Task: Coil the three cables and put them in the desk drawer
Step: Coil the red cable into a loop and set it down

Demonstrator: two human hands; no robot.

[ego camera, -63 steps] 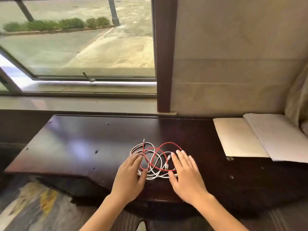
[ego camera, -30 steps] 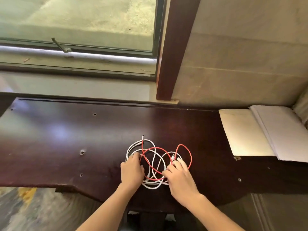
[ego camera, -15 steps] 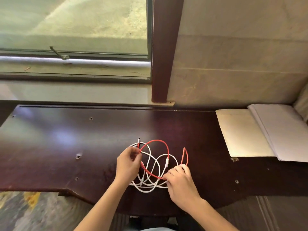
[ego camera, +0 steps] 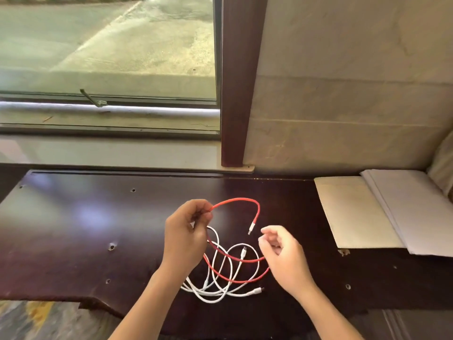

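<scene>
Here, left hand (ego camera: pixel 187 238) pinched red cable (ego camera: pixel 236 201) at frame centre; right hand (ego camera: pixel 282 251) loosely curled, held nothing. White cables (ego camera: pixel 220 288) tangled with it on bench (ego camera: pixel 73 229), lower centre. Lifting risked dragging tangle.

A dark wooden desk (ego camera: pixel 73 229), polished to a gloss, is catching pale window light across its smooth, screw-pitted top. A red cable (ego camera: pixel 235 201) with a matt sheath and a silvery metal plug is arching from the left hand (ego camera: pixel 186 239), while white cables (ego camera: pixel 220 285), smooth and plastic-looking, are lying tangled on the wood. Matt paper sheets (ego camera: pixel 355 212) are resting at the desk's right end. The wall (ego camera: pixel 343 82) behind is showing mottled, stone-like panels beside a glossy dark wooden post (ego camera: pixel 239 82).
</scene>
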